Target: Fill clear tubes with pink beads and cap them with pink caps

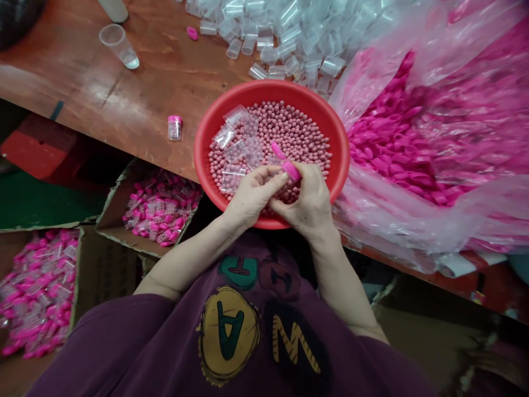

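Note:
My left hand (251, 197) is closed around a small clear plastic container, mostly hidden by the fingers, over the red basin (341, 160). A pink flip-top cap (291, 170) with its lid raised sits at the container's mouth, pinched by my right hand (309, 199). Whether the cap is fully seated I cannot tell. Below both hands, the basin holds many small dusty-pink beads (289, 124). Several clear containers (236, 149) lie on the beads at the basin's left side.
A capped container (174, 128) stands left of the basin. Clear containers (285, 33) are heaped behind it; a plastic bag of pink caps (397, 132) lies right. Cardboard boxes of filled containers (159, 212) sit lower left. A clear cup (119, 47) lies tilted on the wooden table (152, 71).

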Available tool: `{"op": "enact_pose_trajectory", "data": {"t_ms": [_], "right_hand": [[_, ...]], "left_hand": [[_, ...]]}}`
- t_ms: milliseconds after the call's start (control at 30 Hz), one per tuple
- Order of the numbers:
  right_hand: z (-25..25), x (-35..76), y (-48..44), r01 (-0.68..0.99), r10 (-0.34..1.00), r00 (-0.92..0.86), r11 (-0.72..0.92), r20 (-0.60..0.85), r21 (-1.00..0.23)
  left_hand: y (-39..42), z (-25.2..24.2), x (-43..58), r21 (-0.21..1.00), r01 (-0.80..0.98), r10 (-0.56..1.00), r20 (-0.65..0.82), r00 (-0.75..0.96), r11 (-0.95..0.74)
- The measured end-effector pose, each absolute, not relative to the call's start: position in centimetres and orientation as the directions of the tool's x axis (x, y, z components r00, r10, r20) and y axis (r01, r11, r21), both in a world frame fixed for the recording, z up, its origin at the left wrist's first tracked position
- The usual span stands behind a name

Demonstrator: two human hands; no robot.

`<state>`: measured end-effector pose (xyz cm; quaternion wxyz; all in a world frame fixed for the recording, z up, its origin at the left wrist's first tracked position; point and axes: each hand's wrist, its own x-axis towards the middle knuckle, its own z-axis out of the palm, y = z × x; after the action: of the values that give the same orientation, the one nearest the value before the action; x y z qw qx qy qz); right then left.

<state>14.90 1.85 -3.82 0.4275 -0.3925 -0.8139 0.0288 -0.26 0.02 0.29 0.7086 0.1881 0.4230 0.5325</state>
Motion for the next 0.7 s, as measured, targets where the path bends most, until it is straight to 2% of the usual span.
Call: {"op": "enact_pose_trajectory", "data": {"t_ms": [300, 500, 700], "right_hand": [[-3.7, 15.3, 1.4, 0.58, 0.627, -0.334, 0.725, 0.704, -0.37], [-3.5, 15.6, 1.7, 0.524, 0.725, -0.382, 0.68, 0.573, -0.512], [-4.1, 15.9, 1.6, 0.534, 0.738, -0.395, 0.669, 0.547, -0.517]], "left_hand": [[-0.3, 0.0, -0.4, 0.718, -0.601, 0.93, -0.344, 0.132, 0.351], [-0.5, 0.5, -0.6, 0.764, -0.555, 0.94, -0.318, 0.122, 0.33], [-0.7, 0.5, -0.6, 0.822, -0.468, 0.946, -0.293, 0.141, 0.325]]}}
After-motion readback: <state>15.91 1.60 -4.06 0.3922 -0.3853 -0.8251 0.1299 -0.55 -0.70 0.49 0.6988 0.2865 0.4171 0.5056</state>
